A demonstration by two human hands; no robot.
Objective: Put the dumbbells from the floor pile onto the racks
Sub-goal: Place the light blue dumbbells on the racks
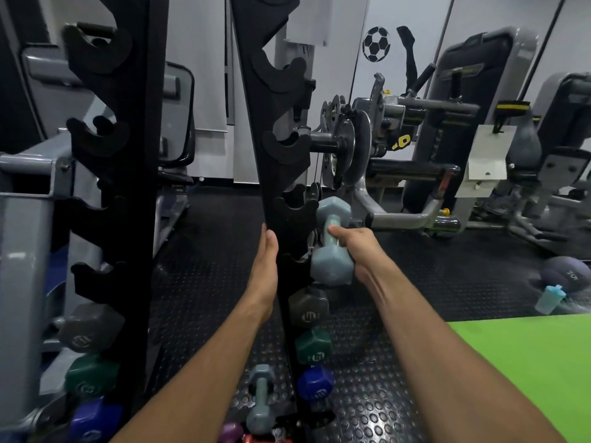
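Note:
My right hand (358, 251) grips the handle of a light blue-grey dumbbell (332, 260), held upright beside the hooks of the right black rack (281, 174). My left hand (265, 270) lies flat with straight fingers against that rack's upright post. Below the held dumbbell, a grey dumbbell (308, 310), a green dumbbell (313, 345) and a blue dumbbell (315, 383) sit on the rack's lower hooks. The left black rack (128, 187) carries a grey dumbbell (89, 327), a green dumbbell (91, 377) and a blue dumbbell (92, 420) at its bottom. Another light blue-grey dumbbell (260, 401) lies on the floor.
Purple and red dumbbell ends (243, 434) show at the bottom edge. A weight machine (399, 148) stands behind the right rack. A green mat (527, 372) covers the floor on the right, with a medicine ball (566, 276) and a blue bottle (550, 297) beyond it.

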